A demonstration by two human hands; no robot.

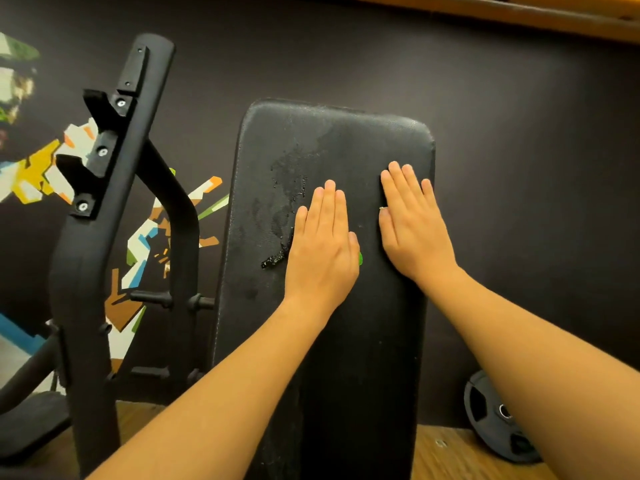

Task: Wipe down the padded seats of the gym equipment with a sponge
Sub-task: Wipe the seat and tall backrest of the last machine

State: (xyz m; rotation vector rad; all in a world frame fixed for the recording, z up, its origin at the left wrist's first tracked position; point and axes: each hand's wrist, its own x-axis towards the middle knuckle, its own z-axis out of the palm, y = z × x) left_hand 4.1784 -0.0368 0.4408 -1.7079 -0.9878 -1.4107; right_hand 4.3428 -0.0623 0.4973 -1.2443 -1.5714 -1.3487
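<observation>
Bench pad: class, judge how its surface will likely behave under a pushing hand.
The bench pad probably feels slick where wet foam lies beside the left hand. Its leathery skin likely gives slightly under pressure, and seems grippier on the dry right side.

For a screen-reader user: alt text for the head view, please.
A left hand presses a green sponge flat on a wet black padded bench; the right hand rests flat beside it. A black rack stands left.
</observation>
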